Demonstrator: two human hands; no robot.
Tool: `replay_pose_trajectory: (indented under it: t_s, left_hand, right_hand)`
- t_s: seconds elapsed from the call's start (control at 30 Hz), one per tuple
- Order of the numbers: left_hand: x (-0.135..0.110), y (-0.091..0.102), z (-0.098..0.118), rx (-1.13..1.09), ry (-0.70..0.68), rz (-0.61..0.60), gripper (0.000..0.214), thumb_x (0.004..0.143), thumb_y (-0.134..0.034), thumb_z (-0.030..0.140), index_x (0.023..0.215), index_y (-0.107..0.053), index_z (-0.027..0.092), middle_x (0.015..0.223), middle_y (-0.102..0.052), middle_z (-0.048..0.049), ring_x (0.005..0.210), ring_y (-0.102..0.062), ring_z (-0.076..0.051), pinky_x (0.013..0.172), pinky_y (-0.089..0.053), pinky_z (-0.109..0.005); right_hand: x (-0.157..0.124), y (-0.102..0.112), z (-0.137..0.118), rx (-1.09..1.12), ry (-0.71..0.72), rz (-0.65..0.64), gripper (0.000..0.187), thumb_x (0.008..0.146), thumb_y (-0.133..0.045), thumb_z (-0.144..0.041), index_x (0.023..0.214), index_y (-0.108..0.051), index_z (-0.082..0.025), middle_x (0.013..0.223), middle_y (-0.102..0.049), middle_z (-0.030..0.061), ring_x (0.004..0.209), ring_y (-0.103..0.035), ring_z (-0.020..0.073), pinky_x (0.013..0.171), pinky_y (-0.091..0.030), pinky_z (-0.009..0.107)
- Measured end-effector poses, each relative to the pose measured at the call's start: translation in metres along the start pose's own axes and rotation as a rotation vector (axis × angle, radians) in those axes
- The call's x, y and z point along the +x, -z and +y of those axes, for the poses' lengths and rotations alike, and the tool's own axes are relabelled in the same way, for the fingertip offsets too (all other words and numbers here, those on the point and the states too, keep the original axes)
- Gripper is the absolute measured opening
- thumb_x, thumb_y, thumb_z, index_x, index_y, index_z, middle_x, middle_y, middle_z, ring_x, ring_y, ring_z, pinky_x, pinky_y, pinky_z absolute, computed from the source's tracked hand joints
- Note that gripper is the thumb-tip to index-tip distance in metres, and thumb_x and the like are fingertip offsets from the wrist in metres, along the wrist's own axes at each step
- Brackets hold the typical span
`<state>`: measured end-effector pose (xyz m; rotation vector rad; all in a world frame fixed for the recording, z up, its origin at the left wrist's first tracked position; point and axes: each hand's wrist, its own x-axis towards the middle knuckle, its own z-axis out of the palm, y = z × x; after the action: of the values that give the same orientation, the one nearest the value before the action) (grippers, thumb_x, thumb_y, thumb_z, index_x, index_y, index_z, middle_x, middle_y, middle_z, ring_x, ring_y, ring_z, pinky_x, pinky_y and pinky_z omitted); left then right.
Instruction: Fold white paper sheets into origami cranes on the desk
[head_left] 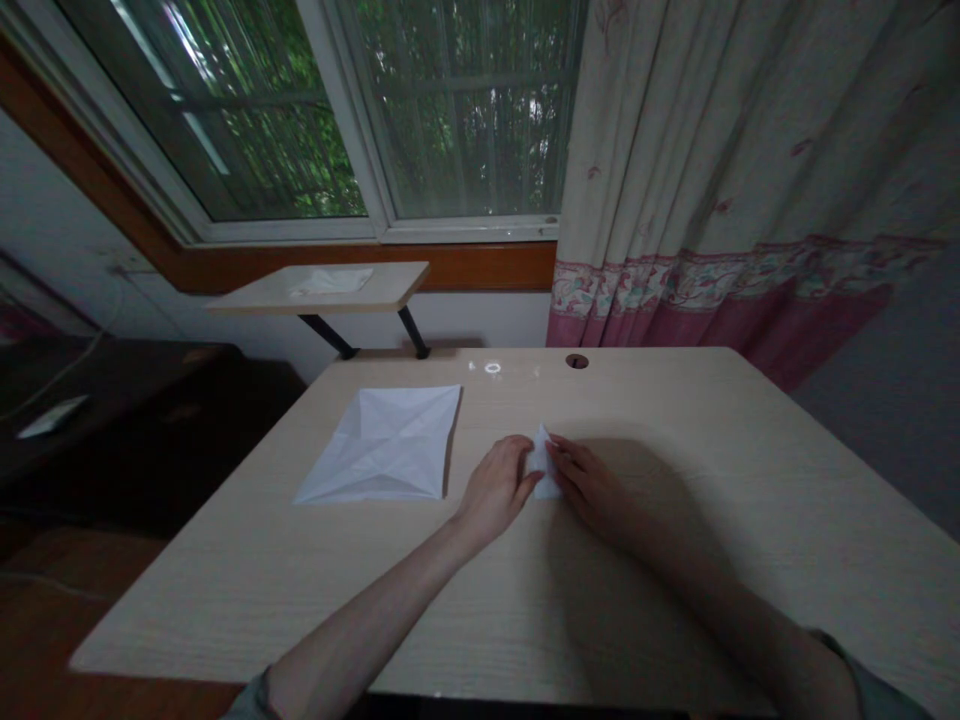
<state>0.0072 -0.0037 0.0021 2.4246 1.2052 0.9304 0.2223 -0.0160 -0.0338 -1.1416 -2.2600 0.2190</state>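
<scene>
A small piece of white paper [546,487], folded to a point at its far end, lies on the desk between my hands. My left hand [496,482] grips its left side, with thumb and fingers curved onto the edge. Against its right side, my right hand [589,485] presses with the fingers closed together over part of the paper. The covered parts of the folds are hidden. To the left lies a larger white paper sheet [390,445], square and marked with crossing creases, apart from both hands.
The pale wooden desk [337,600] has a round cable hole [577,362] near its back edge. A raised shelf [262,290] on black legs stands at the back left with a crumpled white paper [334,281] on it. Behind are a window and a curtain [645,200].
</scene>
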Motion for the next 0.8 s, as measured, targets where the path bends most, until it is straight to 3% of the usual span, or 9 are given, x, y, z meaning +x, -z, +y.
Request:
replay_pose_trajectory:
  t_s: [0.27, 0.53, 0.8]
  left_hand:
    - [-0.004, 0.001, 0.005, 0.293, -0.113, -0.052, 0.039, 0.099, -0.049, 0.025, 0.138, -0.052, 0.019, 0.142, -0.057, -0.0094, 0.131, -0.052, -0.027, 0.109, -0.043, -0.046]
    - [-0.007, -0.005, 0.012, 0.436, -0.117, -0.067, 0.038, 0.099, -0.049, 0.023, 0.133, -0.059, 0.012, 0.134, -0.064, -0.0093, 0.119, -0.059, -0.029, 0.100, -0.048, -0.045]
    - [-0.009, -0.008, 0.014, 0.483, -0.106, -0.077, 0.037, 0.099, -0.049, 0.026, 0.131, -0.061, 0.011, 0.135, -0.064, -0.0095, 0.123, -0.057, -0.029, 0.100, -0.046, -0.045]
  right_hand:
    - [0.003, 0.003, -0.005, -0.162, 0.043, -0.070, 0.050, 0.102, -0.034, -0.025, 0.151, -0.037, -0.015, 0.151, -0.046, 0.0165, 0.138, -0.046, 0.0264, 0.109, -0.044, 0.051]
    - [0.003, 0.002, -0.007, -0.216, 0.031, -0.110, 0.049, 0.102, -0.033, -0.023, 0.150, -0.041, -0.015, 0.151, -0.047, 0.0144, 0.140, -0.043, 0.0245, 0.111, -0.043, 0.049]
    - [0.002, 0.005, -0.012, -0.282, 0.015, -0.115, 0.049, 0.101, -0.031, -0.022, 0.147, -0.043, -0.010, 0.149, -0.049, 0.0171, 0.139, -0.044, 0.0250, 0.110, -0.043, 0.048]
